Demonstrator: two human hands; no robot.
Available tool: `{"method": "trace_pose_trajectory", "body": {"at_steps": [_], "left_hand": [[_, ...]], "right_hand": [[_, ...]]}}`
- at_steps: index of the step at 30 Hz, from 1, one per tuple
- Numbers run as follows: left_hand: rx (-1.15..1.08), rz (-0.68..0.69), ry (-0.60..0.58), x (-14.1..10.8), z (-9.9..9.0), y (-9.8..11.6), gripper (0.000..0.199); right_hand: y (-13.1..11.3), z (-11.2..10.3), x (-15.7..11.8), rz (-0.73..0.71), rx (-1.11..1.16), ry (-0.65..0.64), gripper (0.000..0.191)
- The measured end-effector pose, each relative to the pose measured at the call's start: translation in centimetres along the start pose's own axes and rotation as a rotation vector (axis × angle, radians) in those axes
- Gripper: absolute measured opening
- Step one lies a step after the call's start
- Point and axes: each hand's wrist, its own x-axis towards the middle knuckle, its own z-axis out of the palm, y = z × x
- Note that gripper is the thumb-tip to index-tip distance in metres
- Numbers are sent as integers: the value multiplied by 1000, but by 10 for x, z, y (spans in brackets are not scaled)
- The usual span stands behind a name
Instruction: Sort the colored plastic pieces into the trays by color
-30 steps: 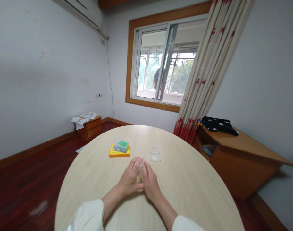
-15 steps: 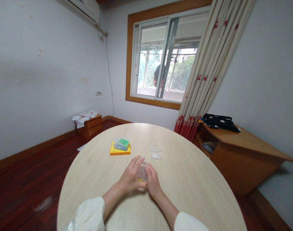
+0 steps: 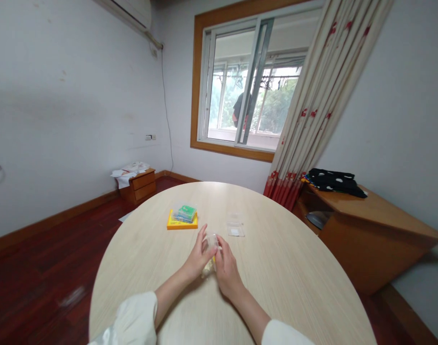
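Two hands, one left hand [image 3: 197, 258] and one right hand [image 3: 226, 272], share one clear container [image 3: 212, 239], while the pale bits [image 3: 206, 272] beside them are too blurred to count. One round table [image 3: 294, 287] bears one flat clear case [image 3: 236, 231] and one yellow box [image 3: 183, 227], its stacked pieces [image 3: 186, 212] too small to number. The room counts one window [image 3: 248, 86], one curtain [image 3: 323, 105], one desk [image 3: 366, 244] and one cabinet [image 3: 127, 192] with two drawers [image 3: 145, 180].

Both sleeves [image 3: 136, 314] are whitish and loose, the left one creased.
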Motion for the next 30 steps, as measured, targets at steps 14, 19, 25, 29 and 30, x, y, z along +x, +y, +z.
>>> {"method": "trace_pose_trajectory", "body": {"at_steps": [14,19,25,29,30], "left_hand": [[-154,-166,-6,-1,2,12,86],[-169,-148,14,-1,1,9,88],[-146,-131,13,-1,-1,11,87],[-155,-143,19,1,-3,8,86],[-159,-154,18,1,-4,6,87]], "right_hand": [[-5,-8,1,-111,-62,-123,45],[-8,-8,1,-106,-39,-142,45],[-7,-8,0,-93,-16,-142,46],[-10,-11,1,-60,17,-158,43],[-12,-12,2,-48,39,-166,42]]}}
